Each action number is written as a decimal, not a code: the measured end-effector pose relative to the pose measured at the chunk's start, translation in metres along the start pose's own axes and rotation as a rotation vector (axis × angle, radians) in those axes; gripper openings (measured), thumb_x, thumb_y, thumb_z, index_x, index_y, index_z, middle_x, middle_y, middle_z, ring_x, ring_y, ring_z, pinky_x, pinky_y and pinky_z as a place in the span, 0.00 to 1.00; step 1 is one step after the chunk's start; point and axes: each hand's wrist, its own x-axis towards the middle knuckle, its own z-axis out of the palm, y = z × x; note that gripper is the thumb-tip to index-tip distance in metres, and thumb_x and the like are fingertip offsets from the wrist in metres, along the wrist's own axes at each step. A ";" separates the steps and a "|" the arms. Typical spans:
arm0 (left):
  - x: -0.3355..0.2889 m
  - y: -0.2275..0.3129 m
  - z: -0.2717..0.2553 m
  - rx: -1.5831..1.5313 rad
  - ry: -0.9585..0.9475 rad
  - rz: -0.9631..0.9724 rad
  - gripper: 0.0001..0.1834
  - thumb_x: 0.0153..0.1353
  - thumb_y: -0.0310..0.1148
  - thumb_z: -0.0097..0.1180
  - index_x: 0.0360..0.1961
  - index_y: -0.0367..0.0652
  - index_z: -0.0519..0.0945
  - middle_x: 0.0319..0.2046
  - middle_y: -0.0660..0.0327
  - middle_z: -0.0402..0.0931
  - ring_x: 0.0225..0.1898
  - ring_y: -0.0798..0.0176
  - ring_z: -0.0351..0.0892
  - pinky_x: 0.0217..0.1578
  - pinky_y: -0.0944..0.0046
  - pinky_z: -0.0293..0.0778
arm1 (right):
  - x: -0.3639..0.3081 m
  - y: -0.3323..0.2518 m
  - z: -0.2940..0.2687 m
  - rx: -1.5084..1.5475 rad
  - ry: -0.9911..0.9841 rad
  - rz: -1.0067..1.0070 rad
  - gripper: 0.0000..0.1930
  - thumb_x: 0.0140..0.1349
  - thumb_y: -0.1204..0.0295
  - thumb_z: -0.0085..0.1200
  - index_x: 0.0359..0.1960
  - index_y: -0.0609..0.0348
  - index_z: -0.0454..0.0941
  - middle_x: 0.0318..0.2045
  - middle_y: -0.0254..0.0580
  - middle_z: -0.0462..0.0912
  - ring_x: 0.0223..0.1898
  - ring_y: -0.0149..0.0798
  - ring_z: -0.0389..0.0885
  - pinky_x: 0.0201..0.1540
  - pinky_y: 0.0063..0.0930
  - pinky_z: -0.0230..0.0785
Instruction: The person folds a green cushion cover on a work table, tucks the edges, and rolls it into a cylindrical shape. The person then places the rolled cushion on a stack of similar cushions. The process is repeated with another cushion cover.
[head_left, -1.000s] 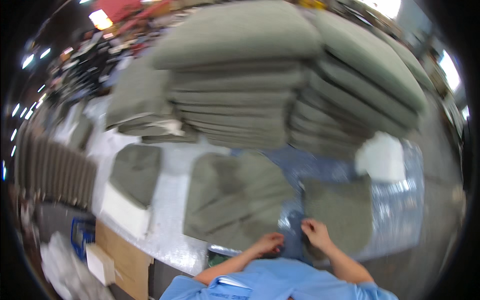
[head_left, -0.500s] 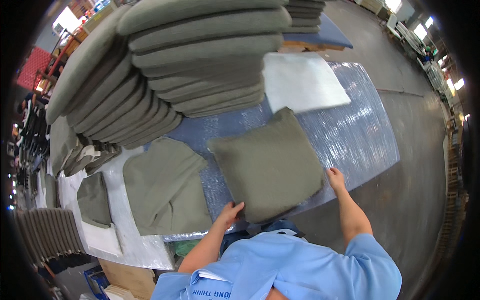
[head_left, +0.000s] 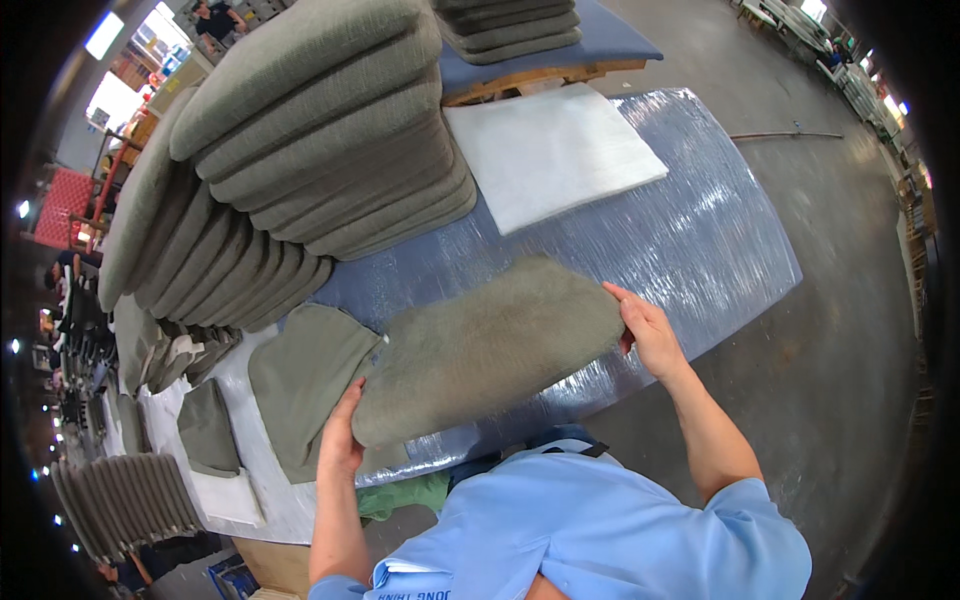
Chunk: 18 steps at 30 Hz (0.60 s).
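Between my hands a grey-green cushion (head_left: 490, 350) is raised and tilted above the table, its near edge toward me. My left hand (head_left: 345, 430) is closed on its left end. At the opposite corner my right hand (head_left: 650, 335) grips it, thumb and fingertips on the edge. Left of the cushion lies a loose grey-green fabric cover (head_left: 300, 375), partly hidden behind my left hand and the cushion. Beyond the cushion a flat white foam pad (head_left: 555, 155) rests on the table.
The table (head_left: 700, 210) has a blue top under shiny plastic film. Tall stacks of grey-green cushions (head_left: 320, 130) stand at the back left. A smaller folded cover (head_left: 207, 430) lies over a white pad at the left. A person (head_left: 215, 22) is far off at the top left.
The cushion, flat on the table earlier with my right hand off it, is now lifted and tilted in both hands. My left hand has moved left, and the view has shifted.
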 end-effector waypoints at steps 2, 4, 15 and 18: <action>-0.002 0.013 -0.001 -0.077 -0.010 -0.060 0.34 0.72 0.58 0.57 0.73 0.53 0.76 0.60 0.59 0.83 0.52 0.59 0.87 0.30 0.52 0.80 | 0.002 -0.002 0.005 0.010 0.007 -0.036 0.30 0.82 0.48 0.46 0.73 0.57 0.75 0.32 0.27 0.78 0.27 0.22 0.73 0.28 0.20 0.67; 0.000 0.017 0.007 -0.154 0.044 -0.073 0.31 0.71 0.56 0.57 0.70 0.53 0.78 0.54 0.62 0.86 0.44 0.63 0.88 0.21 0.56 0.76 | 0.006 -0.005 0.012 0.009 0.038 -0.058 0.29 0.83 0.48 0.45 0.71 0.57 0.77 0.31 0.28 0.78 0.27 0.22 0.73 0.27 0.19 0.66; 0.002 0.016 0.030 -0.314 0.105 -0.043 0.29 0.74 0.54 0.52 0.69 0.51 0.76 0.44 0.64 0.85 0.29 0.64 0.83 0.17 0.62 0.72 | 0.034 0.011 0.019 0.014 0.187 -0.077 0.30 0.85 0.48 0.37 0.62 0.60 0.84 0.26 0.27 0.79 0.19 0.21 0.67 0.21 0.22 0.59; 0.008 0.002 0.024 -0.406 0.077 -0.008 0.27 0.77 0.51 0.49 0.70 0.50 0.76 0.37 0.64 0.83 0.23 0.64 0.78 0.16 0.62 0.70 | 0.038 0.009 0.024 0.026 0.212 -0.099 0.32 0.85 0.47 0.35 0.61 0.62 0.84 0.25 0.27 0.78 0.17 0.21 0.65 0.19 0.22 0.56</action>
